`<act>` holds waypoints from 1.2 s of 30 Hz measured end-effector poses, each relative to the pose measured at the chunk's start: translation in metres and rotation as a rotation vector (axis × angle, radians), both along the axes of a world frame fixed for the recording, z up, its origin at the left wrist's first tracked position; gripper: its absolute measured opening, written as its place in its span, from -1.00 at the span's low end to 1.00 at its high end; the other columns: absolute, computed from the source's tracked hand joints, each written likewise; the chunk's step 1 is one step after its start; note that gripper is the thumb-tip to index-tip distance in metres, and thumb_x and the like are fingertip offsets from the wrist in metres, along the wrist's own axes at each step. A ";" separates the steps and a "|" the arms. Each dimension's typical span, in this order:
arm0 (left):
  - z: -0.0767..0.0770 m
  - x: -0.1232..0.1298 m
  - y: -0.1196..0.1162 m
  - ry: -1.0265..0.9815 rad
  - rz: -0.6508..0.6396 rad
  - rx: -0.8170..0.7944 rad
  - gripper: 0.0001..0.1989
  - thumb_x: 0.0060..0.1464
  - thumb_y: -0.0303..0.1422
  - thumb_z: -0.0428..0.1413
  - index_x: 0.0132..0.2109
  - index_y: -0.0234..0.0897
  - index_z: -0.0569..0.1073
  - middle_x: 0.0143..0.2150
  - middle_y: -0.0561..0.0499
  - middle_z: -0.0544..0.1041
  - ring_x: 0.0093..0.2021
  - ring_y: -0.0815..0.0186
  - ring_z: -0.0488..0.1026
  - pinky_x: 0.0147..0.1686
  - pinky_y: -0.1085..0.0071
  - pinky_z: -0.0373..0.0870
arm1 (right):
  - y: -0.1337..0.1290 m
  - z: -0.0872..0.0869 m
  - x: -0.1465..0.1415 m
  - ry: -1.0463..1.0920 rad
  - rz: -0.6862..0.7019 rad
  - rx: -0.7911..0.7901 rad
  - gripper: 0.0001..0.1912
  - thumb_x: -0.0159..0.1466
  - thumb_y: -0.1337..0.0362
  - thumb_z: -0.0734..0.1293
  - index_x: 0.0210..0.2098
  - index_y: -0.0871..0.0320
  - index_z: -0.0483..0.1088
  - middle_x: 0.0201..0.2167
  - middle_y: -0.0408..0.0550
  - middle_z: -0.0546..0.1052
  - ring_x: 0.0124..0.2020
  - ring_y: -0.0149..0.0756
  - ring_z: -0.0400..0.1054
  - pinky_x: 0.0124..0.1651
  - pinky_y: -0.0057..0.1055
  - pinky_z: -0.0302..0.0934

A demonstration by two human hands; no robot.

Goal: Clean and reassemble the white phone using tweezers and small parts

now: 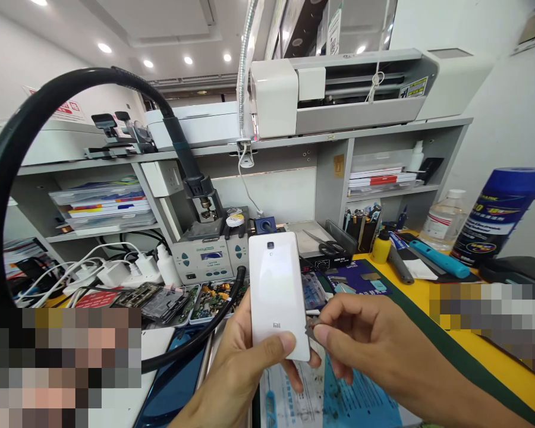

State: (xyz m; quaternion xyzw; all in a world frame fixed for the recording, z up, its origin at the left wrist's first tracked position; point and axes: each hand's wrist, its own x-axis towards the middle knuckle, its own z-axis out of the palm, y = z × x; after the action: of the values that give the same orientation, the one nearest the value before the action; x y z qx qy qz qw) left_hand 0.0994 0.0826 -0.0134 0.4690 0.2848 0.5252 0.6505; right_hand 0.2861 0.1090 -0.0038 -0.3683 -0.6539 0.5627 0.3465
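Observation:
A white smartphone (277, 285) is held nearly upright in front of me, its back with a camera lens at the top turned my way. My left hand (245, 356) is closed round its lower part, the thumb lying across the back near the bottom. At the phone's lower right edge, my right hand (361, 336) pinches a small thin dark metal piece (311, 328) between thumb and fingers. The piece meets the side of the phone; whether it enters the seam cannot be made out. Below lies a blue and white printed mat (294, 395).
A thick black hose (35, 101) arches across the left to a hot-air station (207, 258). Trays of circuit boards (211, 300) stand behind my left hand. Scissors (327, 245) lie at the back. A blue spray can (499, 214) and clear bottle (443, 220) stand right.

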 end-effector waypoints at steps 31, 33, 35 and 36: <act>-0.002 0.001 0.002 0.038 0.146 -0.014 -0.39 0.08 -0.37 0.20 0.21 -0.29 0.12 -0.23 -0.17 0.56 -0.27 0.09 0.52 -0.50 0.35 0.43 | 0.006 -0.006 -0.009 0.017 -0.064 -0.082 -0.71 0.27 0.09 0.35 -0.42 0.19 0.46 -0.60 -0.14 0.52 -0.60 -0.44 0.32 -0.51 -0.53 0.28; -0.001 0.002 0.002 0.042 0.158 -0.012 -0.39 0.08 -0.36 0.20 0.21 -0.28 0.12 -0.21 -0.18 0.56 -0.28 0.08 0.52 -0.50 0.35 0.43 | 0.006 -0.005 -0.010 0.031 -0.064 -0.112 -0.71 0.26 0.09 0.36 -0.44 0.19 0.46 -0.61 -0.14 0.52 -0.61 -0.44 0.32 -0.52 -0.53 0.28; -0.001 0.002 0.002 0.044 0.167 -0.008 -0.39 0.07 -0.36 0.21 0.21 -0.27 0.13 -0.21 -0.18 0.56 -0.27 0.07 0.53 -0.50 0.35 0.44 | 0.006 -0.005 -0.010 0.049 -0.066 -0.132 -0.71 0.24 0.09 0.38 -0.44 0.19 0.46 -0.61 -0.13 0.52 -0.61 -0.44 0.32 -0.52 -0.53 0.28; -0.001 0.002 0.002 0.044 0.172 -0.006 -0.39 0.07 -0.36 0.21 0.20 -0.27 0.13 -0.21 -0.18 0.56 -0.26 0.06 0.53 -0.51 0.35 0.44 | 0.007 -0.005 -0.010 0.058 -0.068 -0.134 -0.71 0.24 0.09 0.38 -0.44 0.20 0.47 -0.61 -0.12 0.51 -0.60 -0.43 0.33 -0.52 -0.53 0.29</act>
State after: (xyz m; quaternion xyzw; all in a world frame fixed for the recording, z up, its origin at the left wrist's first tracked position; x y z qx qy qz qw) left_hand 0.1019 0.0849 -0.0140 0.4523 0.3399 0.5677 0.5980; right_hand 0.2762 0.1155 -0.0085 -0.3962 -0.5916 0.6037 0.3585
